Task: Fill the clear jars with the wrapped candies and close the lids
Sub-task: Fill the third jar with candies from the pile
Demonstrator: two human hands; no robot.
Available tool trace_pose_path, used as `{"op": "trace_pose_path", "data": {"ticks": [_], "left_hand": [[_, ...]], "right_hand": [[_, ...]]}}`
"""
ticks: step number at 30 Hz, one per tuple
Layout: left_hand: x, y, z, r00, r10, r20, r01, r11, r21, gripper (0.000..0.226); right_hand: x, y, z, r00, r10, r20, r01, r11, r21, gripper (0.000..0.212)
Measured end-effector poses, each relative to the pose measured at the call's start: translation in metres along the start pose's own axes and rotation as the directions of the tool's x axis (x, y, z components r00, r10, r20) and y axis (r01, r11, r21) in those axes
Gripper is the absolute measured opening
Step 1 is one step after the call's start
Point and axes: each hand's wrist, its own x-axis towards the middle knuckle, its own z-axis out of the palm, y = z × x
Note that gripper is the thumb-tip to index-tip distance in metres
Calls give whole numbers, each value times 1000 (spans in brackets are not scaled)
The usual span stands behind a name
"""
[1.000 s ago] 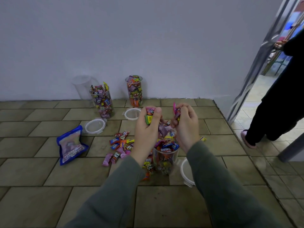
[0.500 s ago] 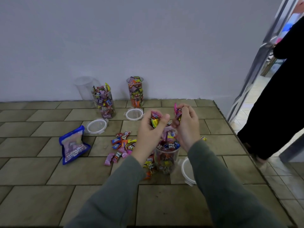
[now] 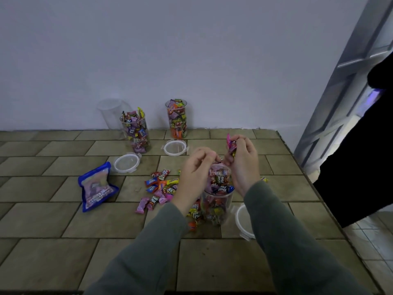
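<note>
A clear jar (image 3: 215, 206) heaped with wrapped candies stands on the tiled floor right in front of me. My left hand (image 3: 195, 173) hovers over its left rim, fingers curled; whether it holds a candy is hidden. My right hand (image 3: 244, 160) is above the right rim, pinching a few wrapped candies (image 3: 230, 145). Loose candies (image 3: 161, 188) lie left of the jar. Its round lid (image 3: 242, 222) lies to the right. Two more filled jars (image 3: 136, 133) (image 3: 177, 119) stand by the wall, open, with lids (image 3: 127, 162) (image 3: 175, 147) in front.
An empty clear jar (image 3: 110, 112) stands behind the left filled jar. A blue candy bag (image 3: 95, 188) lies on the floor at left. A person in black (image 3: 361, 156) stands at the doorway on the right, by the tiled platform's right edge.
My left hand has dropped from holding a candy up high to the jar's heap, and that candy is no longer visible. The person at the doorway has shifted closer.
</note>
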Motion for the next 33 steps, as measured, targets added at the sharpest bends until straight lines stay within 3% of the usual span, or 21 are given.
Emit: {"op": "trace_pose_path", "data": {"ticks": [2,6,9,11,14,16,18,21,29,33], "left_hand": [[-2,-7,1,999,32,-32,-32,999,-18,23],[-5,-17,5,983,-122,-140,99,981,-164,40],[-7,-27,5,950,-307,-46,285,920,-269,67],[-10,-35,6,935,-351,55,352,893,-281,81],[-15,-42,11,927,-371,51,367,875,-316,84],[-14,-42,15,921,-387,29,373,861,-346,80],[-15,-45,16,903,-428,42,408,821,-401,75],[-16,-42,15,875,-476,84,464,778,-423,73],[-19,-40,12,856,-484,181,510,736,-444,69],[-18,-39,11,860,-488,151,500,742,-448,72]], "right_hand": [[0,0,1,1000,-2,-4,3,1000,10,27],[0,-1,0,1000,-6,12,6,1000,4,28],[-1,-2,1,1000,-6,15,6,1000,13,27],[-1,-3,1,1000,-6,12,6,1000,19,27],[-1,-3,2,998,-6,69,9,999,-36,26],[-2,-5,0,981,-38,190,72,983,-170,25],[-5,-11,-7,910,-115,399,292,860,-418,24],[-9,-20,-18,779,-78,623,561,531,-635,17],[-5,-18,-31,740,-104,665,605,534,-590,8],[-6,-24,-32,726,-57,685,617,495,-612,12]]}}
